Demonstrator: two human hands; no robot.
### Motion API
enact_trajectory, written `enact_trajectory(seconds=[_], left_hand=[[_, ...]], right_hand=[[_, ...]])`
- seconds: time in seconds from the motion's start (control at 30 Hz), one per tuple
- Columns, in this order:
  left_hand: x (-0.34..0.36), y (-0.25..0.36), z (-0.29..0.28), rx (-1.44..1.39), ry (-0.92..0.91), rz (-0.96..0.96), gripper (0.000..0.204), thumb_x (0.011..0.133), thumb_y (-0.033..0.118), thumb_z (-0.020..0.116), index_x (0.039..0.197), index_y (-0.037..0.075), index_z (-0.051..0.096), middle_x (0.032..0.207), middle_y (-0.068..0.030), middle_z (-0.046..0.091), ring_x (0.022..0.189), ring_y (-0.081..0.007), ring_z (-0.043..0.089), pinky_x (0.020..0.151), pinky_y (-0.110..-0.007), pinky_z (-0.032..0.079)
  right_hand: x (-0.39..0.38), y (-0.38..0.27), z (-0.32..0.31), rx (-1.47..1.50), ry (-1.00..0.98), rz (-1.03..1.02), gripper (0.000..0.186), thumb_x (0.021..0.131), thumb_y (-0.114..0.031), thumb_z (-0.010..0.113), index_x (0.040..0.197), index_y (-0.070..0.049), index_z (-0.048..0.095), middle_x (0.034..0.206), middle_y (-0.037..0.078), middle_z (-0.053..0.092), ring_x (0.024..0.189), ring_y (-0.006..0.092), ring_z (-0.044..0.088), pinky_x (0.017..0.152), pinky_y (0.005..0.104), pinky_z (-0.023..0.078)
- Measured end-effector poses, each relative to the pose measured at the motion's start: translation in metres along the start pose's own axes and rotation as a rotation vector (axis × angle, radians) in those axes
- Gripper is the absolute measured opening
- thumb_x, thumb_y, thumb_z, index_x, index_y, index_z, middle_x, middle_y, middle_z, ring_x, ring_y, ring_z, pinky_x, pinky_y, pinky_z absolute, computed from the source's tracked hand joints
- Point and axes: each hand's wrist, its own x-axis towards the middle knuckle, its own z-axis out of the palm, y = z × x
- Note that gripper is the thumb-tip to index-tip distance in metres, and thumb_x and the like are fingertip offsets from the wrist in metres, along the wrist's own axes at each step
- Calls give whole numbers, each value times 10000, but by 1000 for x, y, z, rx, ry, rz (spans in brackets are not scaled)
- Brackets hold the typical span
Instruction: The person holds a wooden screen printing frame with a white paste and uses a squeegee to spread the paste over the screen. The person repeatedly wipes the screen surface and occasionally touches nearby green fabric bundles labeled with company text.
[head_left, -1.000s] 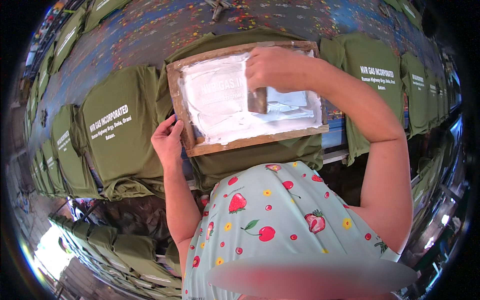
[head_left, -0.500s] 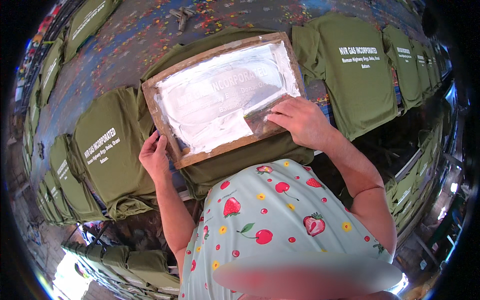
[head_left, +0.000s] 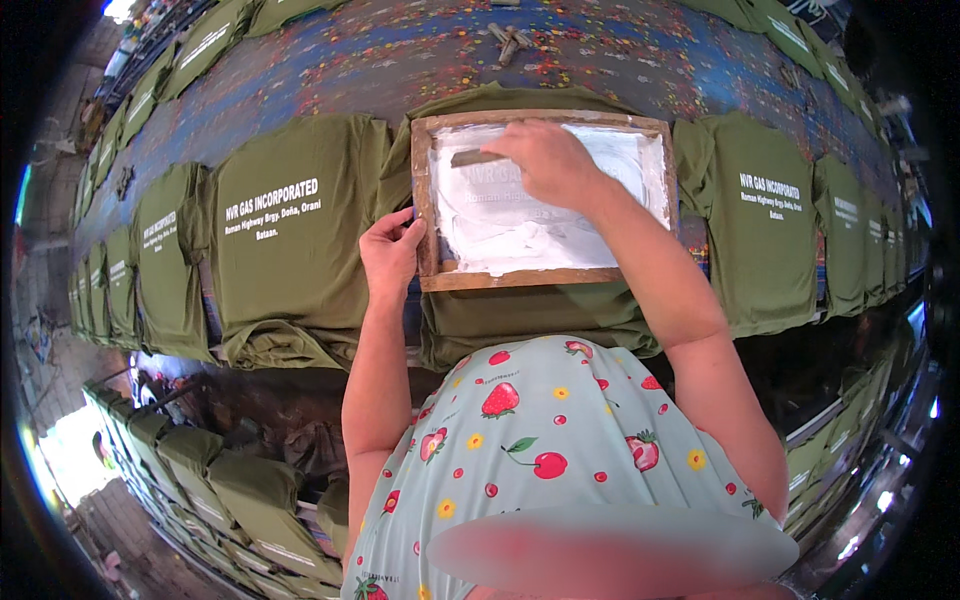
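Note:
A wooden screen-printing frame (head_left: 540, 278) lies flat on an olive green T-shirt (head_left: 530, 312) in front of me. White ink (head_left: 505, 248) is smeared thickly along the near part of its mesh, and pale lettering shows through. My left hand (head_left: 390, 255) pinches the frame's left side between thumb and fingers. Over the far part of the mesh, my right hand (head_left: 548, 165) is closed on a squeegee (head_left: 472, 158). Only the squeegee's left end shows; the hand covers the rest.
Olive T-shirts with white print lie side by side left (head_left: 270, 230) and right (head_left: 768, 220). Behind the frame runs a paint-spattered table (head_left: 400, 75), with a small bundle of grey-brown pieces (head_left: 508, 44) on it. More shirts (head_left: 250, 490) hang over a lower rack at the near left.
My right hand has carried the squeegee from the screen's near right corner to its far left part. The view has turned, so the frame now looks level. My left hand stays at the frame's left side.

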Motion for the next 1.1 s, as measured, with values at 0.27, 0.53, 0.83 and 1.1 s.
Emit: enact_trajectory(seconds=[0.27,0.53,0.83,1.1], left_hand=[[1,-11,1,-31,-9,1,264,929,7,859,1187,-38,824,792,78,646,676,-15,527,638,-205,433],[-7,-15,8,147,85,141,286,957,14,815,1238,-35,800,876,-5,695,723,-78,583,686,-256,507],[-20,-16,23,255,163,387,264,1008,19,747,1266,-30,770,1129,-90,704,894,-152,666,804,-303,569],[-27,-7,29,481,191,466,286,1039,65,720,1306,-35,738,1119,-107,705,905,-168,664,797,-309,563]], right_hand=[[-74,-63,7,1,-50,-146,408,841,24,677,1207,-113,792,1078,109,759,1039,348,723,941,456,570],[-1,-10,-11,-6,-56,-3,458,835,107,617,1221,-80,781,1095,148,760,1089,387,713,944,499,577],[39,10,-21,-9,-311,-339,332,824,93,687,1045,-124,805,1046,40,791,1068,307,735,932,456,557],[-18,56,-68,-5,-439,-410,246,783,66,730,930,-122,791,1007,30,786,1063,268,724,1005,424,537]])
